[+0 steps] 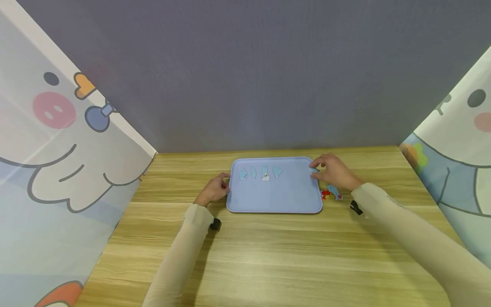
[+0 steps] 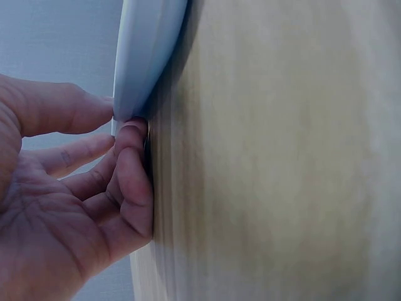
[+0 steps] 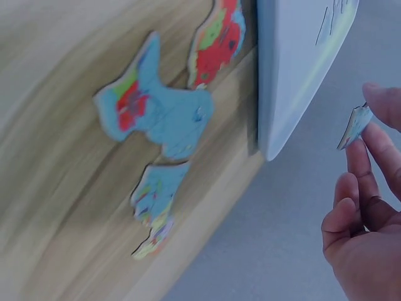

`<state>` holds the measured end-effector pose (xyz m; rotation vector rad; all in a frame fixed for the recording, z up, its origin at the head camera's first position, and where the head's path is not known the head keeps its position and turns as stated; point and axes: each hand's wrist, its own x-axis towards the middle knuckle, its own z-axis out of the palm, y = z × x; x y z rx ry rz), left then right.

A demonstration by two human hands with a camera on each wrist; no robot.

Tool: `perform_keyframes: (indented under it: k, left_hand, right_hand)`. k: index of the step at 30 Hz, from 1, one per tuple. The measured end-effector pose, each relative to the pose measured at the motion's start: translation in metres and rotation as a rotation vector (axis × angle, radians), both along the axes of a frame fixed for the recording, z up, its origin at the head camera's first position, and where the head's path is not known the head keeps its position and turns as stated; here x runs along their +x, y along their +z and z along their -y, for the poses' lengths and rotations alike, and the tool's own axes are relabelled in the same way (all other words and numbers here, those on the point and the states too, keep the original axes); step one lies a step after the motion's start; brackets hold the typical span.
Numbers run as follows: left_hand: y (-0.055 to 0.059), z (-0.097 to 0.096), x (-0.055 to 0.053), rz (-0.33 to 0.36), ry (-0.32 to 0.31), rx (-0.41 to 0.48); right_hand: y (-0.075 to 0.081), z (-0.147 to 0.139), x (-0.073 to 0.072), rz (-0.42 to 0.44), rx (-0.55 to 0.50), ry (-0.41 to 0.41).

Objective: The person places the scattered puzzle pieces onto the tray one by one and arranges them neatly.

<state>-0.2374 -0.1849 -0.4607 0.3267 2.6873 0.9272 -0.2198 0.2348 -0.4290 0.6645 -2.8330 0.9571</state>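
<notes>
My left hand [image 1: 215,189] grips the left rim of a light blue tray [image 1: 274,196]; in the left wrist view the thumb lies at the rim and the fingers curl against its edge. At the tray's far right corner, my right hand [image 1: 336,171] pinches a small light blue puzzle piece [image 3: 356,127] between thumb and fingers, raised above the rim. Along the far side of the tray lies a row of pale blue pieces, among them a left-end piece [image 1: 243,174], a narrow piece [image 1: 253,172], a tall piece with a white lower part [image 1: 265,171] and a triangular piece [image 1: 277,172].
On the wooden table [image 1: 268,256], right of the tray, lie loose puzzle pieces: a red and green one [image 3: 217,47], a large blue one [image 3: 178,119] and a smaller patterned one [image 3: 156,191]. A grey wall [image 1: 268,85] rises behind the table, with cartoon-printed panels on both sides.
</notes>
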Motion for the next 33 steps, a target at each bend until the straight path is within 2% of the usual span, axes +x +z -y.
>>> perform_keyframes:
  k: [15,33]
  left_hand:
    - [0.001,0.001,0.001,-0.003,-0.002,0.006]
    - [-0.001,0.001,-0.001,-0.003,-0.003,0.001]
  right_hand:
    - [-0.01,0.025,-0.018,-0.018,-0.022,0.004]
    - [-0.017,0.051,-0.033,0.052,-0.018,0.015]
